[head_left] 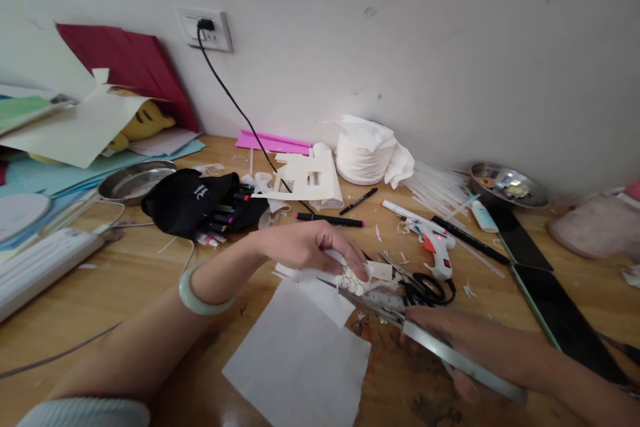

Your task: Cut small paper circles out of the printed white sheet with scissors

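"Patterned white piece (351, 281), where?"
"Under the left hand's (307, 245) curled fingers; whether that grip is pinched, I cannot tell. Right hand's (437, 321) grip, beside it, is clamped around a silver tool (457, 355)."

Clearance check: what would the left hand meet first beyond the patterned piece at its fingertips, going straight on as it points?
Probably the small pale card, just past the patterned white piece that the left hand touches, though their depths are hard to tell.
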Demonstrator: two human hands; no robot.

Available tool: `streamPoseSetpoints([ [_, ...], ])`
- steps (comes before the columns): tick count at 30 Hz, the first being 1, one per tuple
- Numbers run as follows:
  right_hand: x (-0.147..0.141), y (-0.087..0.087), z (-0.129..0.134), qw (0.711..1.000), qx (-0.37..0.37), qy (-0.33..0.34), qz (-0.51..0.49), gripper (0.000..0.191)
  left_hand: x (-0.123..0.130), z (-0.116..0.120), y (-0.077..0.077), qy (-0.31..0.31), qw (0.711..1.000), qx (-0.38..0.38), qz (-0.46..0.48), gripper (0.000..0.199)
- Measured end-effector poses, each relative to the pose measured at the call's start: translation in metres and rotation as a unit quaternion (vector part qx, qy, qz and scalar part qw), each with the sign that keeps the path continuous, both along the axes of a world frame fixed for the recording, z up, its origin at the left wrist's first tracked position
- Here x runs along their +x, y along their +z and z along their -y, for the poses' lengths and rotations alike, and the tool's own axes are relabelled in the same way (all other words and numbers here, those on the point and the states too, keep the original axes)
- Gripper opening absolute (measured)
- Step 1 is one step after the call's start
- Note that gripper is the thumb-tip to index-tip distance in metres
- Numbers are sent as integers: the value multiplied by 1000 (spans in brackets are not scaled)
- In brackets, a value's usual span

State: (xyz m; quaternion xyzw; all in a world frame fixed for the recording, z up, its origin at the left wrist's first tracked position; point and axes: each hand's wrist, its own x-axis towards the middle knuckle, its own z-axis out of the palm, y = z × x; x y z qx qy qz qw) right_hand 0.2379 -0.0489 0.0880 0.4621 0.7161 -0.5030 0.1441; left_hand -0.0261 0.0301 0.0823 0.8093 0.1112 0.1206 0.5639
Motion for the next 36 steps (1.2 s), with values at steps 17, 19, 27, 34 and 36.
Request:
streamPoseSetpoints([
  [17, 0, -1, 3, 999, -16, -30, -35, 30, 6, 3, -4, -8, 1000, 1, 12, 32],
  [19, 1, -3, 2, 998, -19, -30, -44, 34, 5, 3, -4, -10, 1000, -4, 18, 31],
  [27, 0, -13, 1, 998, -28, -52, -24, 24, -2, -1, -3, 12, 999, -26, 22, 29],
  [34, -6, -5, 2, 999, 9, -53, -9, 11, -4, -3, -4, 31, 998, -46, 18, 28],
  [36, -1, -4, 3, 999, 7, -44, -17, 15, -4, -4, -4, 55, 996, -57, 28, 27],
])
